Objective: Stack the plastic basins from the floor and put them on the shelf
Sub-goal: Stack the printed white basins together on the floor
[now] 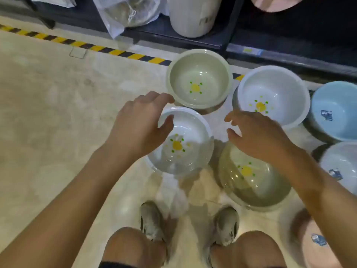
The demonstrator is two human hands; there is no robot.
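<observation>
I see the left hand (141,120) on the white basin (189,136), which sits straight ahead of the shoes (151,219) on the floor (48,113). The thumb lies over the basin's far-left rim, inside the bowl. The fingers curl round the outside of that rim, so the rim is pinched between them. This basin is smeared on my feed, and I cannot tell whether its base touches the floor.

The right hand (257,136) hovers with nothing in it. Its fingers (231,118) are apart, loosely bent and pointing left. It hangs over the far edge of the near green basin (249,182), which stands just right of the white one. I cannot tell whether it touches that rim.

Every basin I can make out opens upward. The far green basin (199,80) stands just beyond the white basin, close in front of the shelf (154,28). The far white basin (270,89) is right beside it, with the rims nearly meeting. These four each carry a yellow flower mark in the bottom.

Further right is a blue basin (336,105). Nearer than it, a pale basin (343,161) is cut off by the edge of my view. Both carry a blue label. A pink basin (316,252), blurred and labelled too, fills the near right corner.

The shelf is dark and low, and runs across the top. It holds a white bucket (193,16) and a clear bag (125,14) with something round inside. Striped tape (116,52) runs along the floor in front of it.
</observation>
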